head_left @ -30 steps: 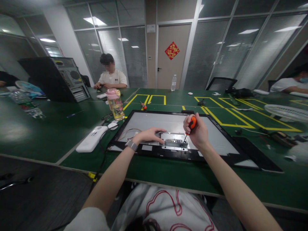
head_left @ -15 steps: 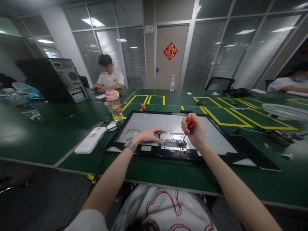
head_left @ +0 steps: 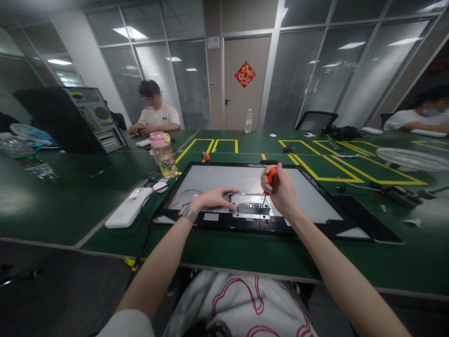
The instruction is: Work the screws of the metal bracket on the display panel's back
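A flat display panel (head_left: 210,177) with a black frame lies back side up on the green table. A silver metal bracket (head_left: 251,216) sits near the panel's front edge. My right hand (head_left: 281,191) is closed around the orange and black handle of a screwdriver (head_left: 272,176). Its thin shaft points down, nearly upright, with the tip at the bracket's right part. My left hand (head_left: 214,198) rests at the bracket's left end, fingers stretched out and thumb near its edge. Thin cables (head_left: 182,196) run left of that hand.
On the left are a white device (head_left: 128,208), a pink-lidded bottle (head_left: 163,157) and a black computer case (head_left: 70,117). A small red-tipped tool (head_left: 206,157) lies behind the panel. To the right is a dark flat piece (head_left: 368,220). Another person (head_left: 157,112) sits across the table.
The screwdriver stands more upright, and its tip has shifted slightly left along the bracket. My left hand stays at the bracket's left end. The whole view has shifted slightly.
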Motion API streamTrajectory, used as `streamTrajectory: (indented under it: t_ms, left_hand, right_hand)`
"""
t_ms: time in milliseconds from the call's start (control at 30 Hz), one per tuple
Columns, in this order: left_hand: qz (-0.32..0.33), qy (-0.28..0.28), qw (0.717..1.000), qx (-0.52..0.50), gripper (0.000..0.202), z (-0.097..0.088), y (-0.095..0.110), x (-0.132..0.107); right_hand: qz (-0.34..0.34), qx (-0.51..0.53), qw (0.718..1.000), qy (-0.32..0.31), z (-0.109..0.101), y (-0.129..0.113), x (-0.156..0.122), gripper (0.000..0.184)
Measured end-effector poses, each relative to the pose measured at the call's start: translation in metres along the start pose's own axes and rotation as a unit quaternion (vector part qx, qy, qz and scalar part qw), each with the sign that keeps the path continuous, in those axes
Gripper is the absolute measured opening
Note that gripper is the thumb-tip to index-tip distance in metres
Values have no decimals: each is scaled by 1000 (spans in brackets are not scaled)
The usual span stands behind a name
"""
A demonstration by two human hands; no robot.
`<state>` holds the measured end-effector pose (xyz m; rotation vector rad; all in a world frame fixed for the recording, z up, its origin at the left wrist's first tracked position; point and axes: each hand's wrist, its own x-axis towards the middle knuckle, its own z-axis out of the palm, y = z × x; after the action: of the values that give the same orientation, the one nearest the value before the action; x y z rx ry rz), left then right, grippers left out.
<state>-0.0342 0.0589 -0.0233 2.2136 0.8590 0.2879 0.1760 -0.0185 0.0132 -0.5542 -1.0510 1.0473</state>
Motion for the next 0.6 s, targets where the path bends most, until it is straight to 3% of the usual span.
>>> streamTrajectory:
  t_ms: [267,600]
  left_hand:
    - [3,3,1000,3,74,0,0,1]
    - [3,-1,1000,9,76,0,0,1]
  right_hand:
    - [-17,4,1000,-6,1,0,-2,27]
    - [20,-3,1000,7,-1,-1,0,39]
